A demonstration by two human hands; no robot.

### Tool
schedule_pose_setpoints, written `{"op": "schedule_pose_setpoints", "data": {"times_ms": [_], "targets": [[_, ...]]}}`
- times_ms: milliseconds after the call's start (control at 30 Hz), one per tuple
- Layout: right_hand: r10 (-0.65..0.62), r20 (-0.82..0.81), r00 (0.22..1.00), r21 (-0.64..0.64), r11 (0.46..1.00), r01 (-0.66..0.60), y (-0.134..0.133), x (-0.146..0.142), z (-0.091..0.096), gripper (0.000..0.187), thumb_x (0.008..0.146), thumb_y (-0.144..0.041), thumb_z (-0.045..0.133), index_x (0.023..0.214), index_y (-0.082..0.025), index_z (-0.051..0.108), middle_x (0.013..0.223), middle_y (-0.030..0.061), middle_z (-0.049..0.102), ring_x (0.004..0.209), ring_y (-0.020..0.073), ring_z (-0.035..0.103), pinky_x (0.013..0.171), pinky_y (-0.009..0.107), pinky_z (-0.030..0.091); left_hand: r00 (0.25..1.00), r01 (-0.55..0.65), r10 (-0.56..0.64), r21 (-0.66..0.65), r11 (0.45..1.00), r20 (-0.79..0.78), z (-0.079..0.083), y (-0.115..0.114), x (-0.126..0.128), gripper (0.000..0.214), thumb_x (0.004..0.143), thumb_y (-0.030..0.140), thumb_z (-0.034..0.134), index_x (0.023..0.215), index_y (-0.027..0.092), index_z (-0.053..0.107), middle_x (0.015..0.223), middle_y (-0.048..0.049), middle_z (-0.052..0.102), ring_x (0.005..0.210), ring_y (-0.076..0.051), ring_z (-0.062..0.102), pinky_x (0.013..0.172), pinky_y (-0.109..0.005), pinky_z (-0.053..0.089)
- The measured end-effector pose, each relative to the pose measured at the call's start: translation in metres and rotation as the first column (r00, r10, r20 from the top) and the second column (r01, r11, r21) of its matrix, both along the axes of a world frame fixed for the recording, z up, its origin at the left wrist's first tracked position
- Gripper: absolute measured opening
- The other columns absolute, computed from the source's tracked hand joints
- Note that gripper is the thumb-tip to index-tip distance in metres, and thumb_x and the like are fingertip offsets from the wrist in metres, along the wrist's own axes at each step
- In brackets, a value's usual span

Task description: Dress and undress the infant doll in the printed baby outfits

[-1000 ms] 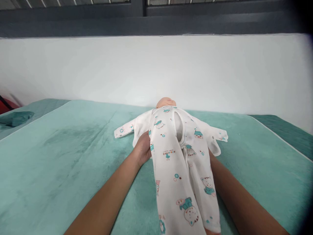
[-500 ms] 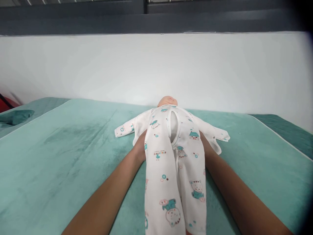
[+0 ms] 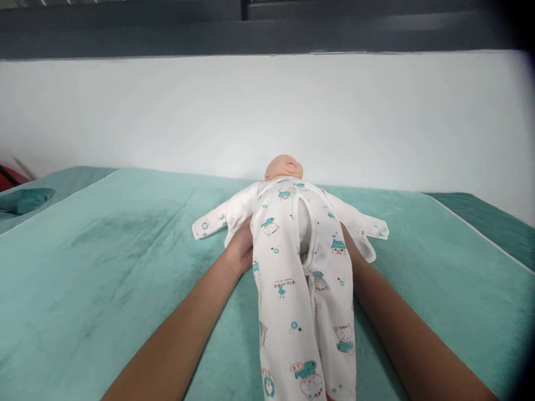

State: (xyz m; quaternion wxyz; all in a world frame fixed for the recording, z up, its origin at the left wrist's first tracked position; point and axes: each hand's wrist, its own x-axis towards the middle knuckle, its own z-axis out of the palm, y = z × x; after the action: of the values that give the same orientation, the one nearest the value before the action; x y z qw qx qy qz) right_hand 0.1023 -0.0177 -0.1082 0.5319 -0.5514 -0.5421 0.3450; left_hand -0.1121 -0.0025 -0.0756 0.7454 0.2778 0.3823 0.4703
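A baby doll [image 3: 284, 167] in a white printed sleepsuit [image 3: 301, 250] lies on its back on a teal mat [image 3: 104, 267], head away from me. My left hand [image 3: 241, 249] grips the doll's torso from the left side, fingers tucked under the cloth. My right hand [image 3: 349, 250] reaches in at the doll's right side; its fingers are hidden behind the sleepsuit. The suit's legs hang toward me between my forearms. The front of the sleepsuit gapes open down the middle.
A white wall [image 3: 267, 111] runs behind the mat, with a dark window frame [image 3: 251, 28] above it. A darker green cloth [image 3: 25, 200] lies at the far left, and a dark green mat edge [image 3: 493, 223] shows at the right.
The doll has risen and shifted slightly away from me, its head now higher against the wall. Both hands stayed at its sides and moved with it.
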Motion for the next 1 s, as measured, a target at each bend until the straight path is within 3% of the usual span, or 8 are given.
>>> {"op": "schedule_pose_setpoints", "data": {"times_ms": [167, 300, 433, 567, 733, 800, 867, 1000], "targets": [[-0.046, -0.032, 0.998, 0.032, 0.998, 0.047, 0.005, 0.002, -0.007, 0.032, 0.07, -0.051, 0.059, 0.089, -0.025, 0.065, 0.11, 0.0103, 0.072, 0.111, 0.0364, 0.06, 0.093, 0.049, 0.049, 0.999, 0.04, -0.039, -0.054, 0.998, 0.017, -0.002, -0.001, -0.001, 0.029, 0.081, 0.036, 0.068, 0.103, 0.017, 0.073, 0.084, -0.0083, 0.078, 0.084, -0.028, 0.074, 0.079, -0.038, 0.061], [-0.075, 0.024, 0.997, 0.131, 0.989, 0.071, 0.005, 0.002, -0.01, 0.037, 0.077, -0.05, 0.059, 0.106, -0.028, 0.065, 0.127, 0.0098, 0.065, 0.124, 0.0347, 0.055, 0.103, 0.049, 0.044, 1.0, 0.023, -0.023, -0.049, 0.999, -0.003, -0.002, -0.003, -0.002, 0.03, 0.08, 0.034, 0.068, 0.104, 0.017, 0.072, 0.086, -0.0083, 0.078, 0.086, -0.028, 0.074, 0.08, -0.039, 0.06], [-0.105, 0.065, 0.992, 0.179, 0.98, 0.092, 0.004, 0.002, -0.007, 0.031, 0.076, -0.046, 0.06, 0.101, -0.028, 0.064, 0.115, 0.0102, 0.069, 0.113, 0.0341, 0.061, 0.099, 0.05, 0.046, 0.999, 0.046, -0.046, -0.027, 0.999, -0.006, -0.006, -0.002, -0.003, 0.03, 0.079, 0.033, 0.068, 0.103, 0.016, 0.072, 0.086, -0.009, 0.078, 0.085, -0.027, 0.073, 0.08, -0.038, 0.059], [-0.112, 0.101, 0.989, 0.2, 0.976, 0.09, 0.0, 0.005, 0.0, 0.025, 0.073, -0.038, 0.064, 0.096, -0.027, 0.062, 0.104, 0.0092, 0.071, 0.102, 0.033, 0.063, 0.09, 0.046, 0.049, 0.999, 0.044, -0.043, 0.082, 0.996, -0.02, -0.01, 0.0, -0.008, 0.028, 0.078, 0.032, 0.068, 0.101, 0.017, 0.074, 0.085, -0.0077, 0.077, 0.08, -0.024, 0.072, 0.075, -0.034, 0.057], [-0.129, 0.044, 0.991, 0.112, 0.986, 0.123, 0.002, 0.009, 0.002, 0.024, 0.07, -0.031, 0.065, 0.093, -0.023, 0.064, 0.093, 0.0064, 0.073, 0.091, 0.0284, 0.066, 0.081, 0.042, 0.051, 0.96, 0.105, -0.04, 0.223, 0.969, -0.278, -0.013, 0.008, -0.026, 0.019, 0.071, 0.021, 0.069, 0.088, 0.017, 0.075, 0.08, -0.0041, 0.075, 0.069, -0.018, 0.065, 0.066, -0.027, 0.05], [-0.169, -0.054, 0.984, 0.077, 0.982, 0.173, 0.006, 0.011, 0.002, 0.02, 0.072, -0.031, 0.066, 0.09, -0.022, 0.066, 0.092, 0.0058, 0.074, 0.089, 0.0257, 0.067, 0.081, 0.04, 0.052, 0.903, 0.111, 0.03, 0.301, 0.947, -0.429, -0.017, 0.012, -0.033, 0.016, 0.071, 0.018, 0.065, 0.083, 0.017, 0.076, 0.077, -0.0023, 0.074, 0.069, -0.017, 0.063, 0.066, -0.027, 0.047], [-0.216, -0.094, 0.972, 0.097, 0.97, 0.225, 0.009, 0.011, 0.002, 0.019, 0.075, -0.035, 0.066, 0.089, -0.022, 0.067, 0.094, 0.0058, 0.074, 0.09, 0.024, 0.068, 0.083, 0.039, 0.052, 0.817, 0.061, 0.21, 0.442, 0.895, -0.537, -0.021, 0.014, -0.036, 0.021, 0.072, 0.016, 0.061, 0.085, 0.02, 0.077, 0.081, -0.0016, 0.075, 0.077, -0.02, 0.064, 0.073, -0.028, 0.047], [-0.198, -0.031, 0.98, 0.201, 0.959, 0.2, 0.016, 0.007, 0.006, 0.02, 0.082, -0.036, 0.064, 0.096, -0.023, 0.069, 0.109, 0.0063, 0.072, 0.103, 0.0235, 0.066, 0.094, 0.04, 0.049, 0.597, 0.013, 0.585, 0.736, 0.677, -0.549, -0.019, 0.016, -0.032, 0.03, 0.08, 0.016, 0.055, 0.1, 0.025, 0.075, 0.105, -0.0035, 0.074, 0.105, -0.025, 0.063, 0.099, -0.036, 0.043]]}}
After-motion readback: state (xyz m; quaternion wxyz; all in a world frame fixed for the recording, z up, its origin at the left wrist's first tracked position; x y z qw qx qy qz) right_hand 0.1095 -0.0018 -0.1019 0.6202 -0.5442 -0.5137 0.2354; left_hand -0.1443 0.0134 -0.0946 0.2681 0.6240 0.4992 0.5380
